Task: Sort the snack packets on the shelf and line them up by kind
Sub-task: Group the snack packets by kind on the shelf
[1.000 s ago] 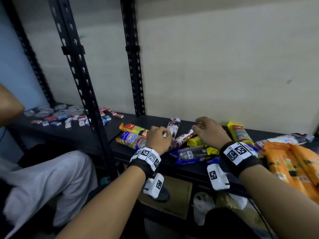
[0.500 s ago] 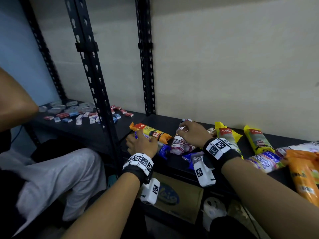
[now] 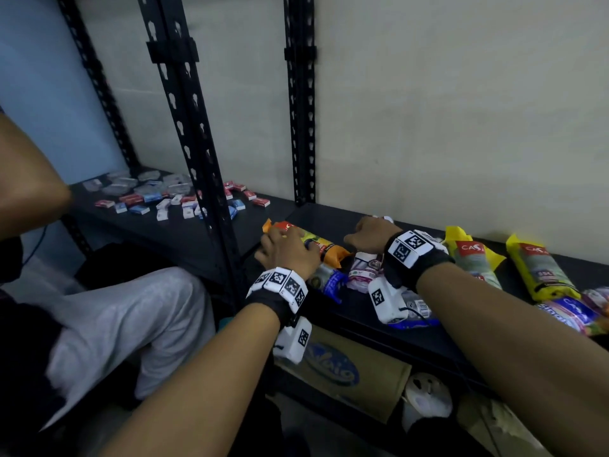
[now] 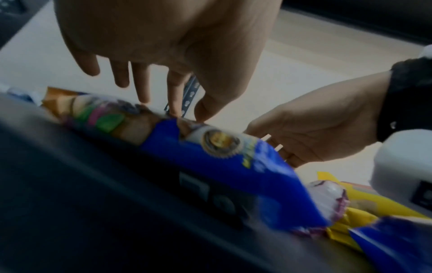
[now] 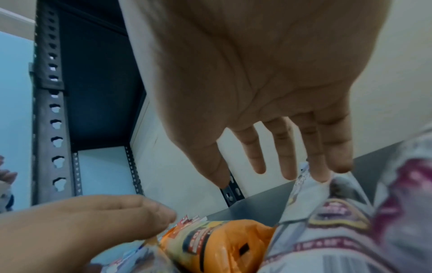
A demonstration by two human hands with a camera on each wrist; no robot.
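Snack packets lie in a heap on the black shelf (image 3: 329, 219). My left hand (image 3: 280, 240) lies flat over an orange packet (image 3: 329, 253) and a blue packet (image 3: 333, 282). In the left wrist view its straight fingers (image 4: 174, 103) touch the top of the blue packet (image 4: 222, 166). My right hand (image 3: 365, 232) is over the white-and-purple packets (image 3: 364, 270). Its straight fingertips (image 5: 322, 171) touch the crimped end of a white-and-purple packet (image 5: 327, 230) beside the orange packet (image 5: 219, 243). Neither hand grips anything.
Two yellow packets (image 3: 474, 258) (image 3: 537, 268) and more mixed packets (image 3: 573, 311) lie to the right. A perforated black upright (image 3: 194, 153) stands left of my hands, and small boxes (image 3: 164, 199) are scattered on the shelf beyond it. A seated person's grey trouser leg (image 3: 115, 318) is at lower left.
Both hands have slid left along the shelf and pushed packets with them. The left hand now lies over the orange packet, and the yellow packets are left behind on the right.
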